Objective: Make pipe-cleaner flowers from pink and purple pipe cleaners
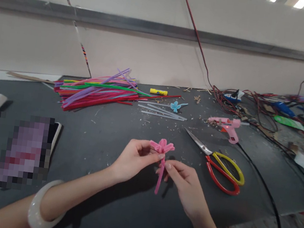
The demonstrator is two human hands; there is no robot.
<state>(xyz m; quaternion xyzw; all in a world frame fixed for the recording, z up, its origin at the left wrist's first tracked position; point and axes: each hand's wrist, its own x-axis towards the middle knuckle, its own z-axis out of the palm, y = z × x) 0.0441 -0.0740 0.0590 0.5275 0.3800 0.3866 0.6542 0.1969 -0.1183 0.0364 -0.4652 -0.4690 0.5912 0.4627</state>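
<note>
Along the back edge of the dark surface (94, 147) lies a heap of pipe cleaners (95, 93), with a blurred phone (26, 153) nearer the left edge. Above the middle of the surface sits a finished-looking blue flower (175, 106). Near the front edge, the left hand (134, 160) pinches the pink flower (162, 146) narrowly at its bent loops, while the right hand (184, 187) closes on its straight stem, which is still bare. Just right of them lie scissors (217, 171), with a glue gun (228, 128) beyond, towards the back.
</note>
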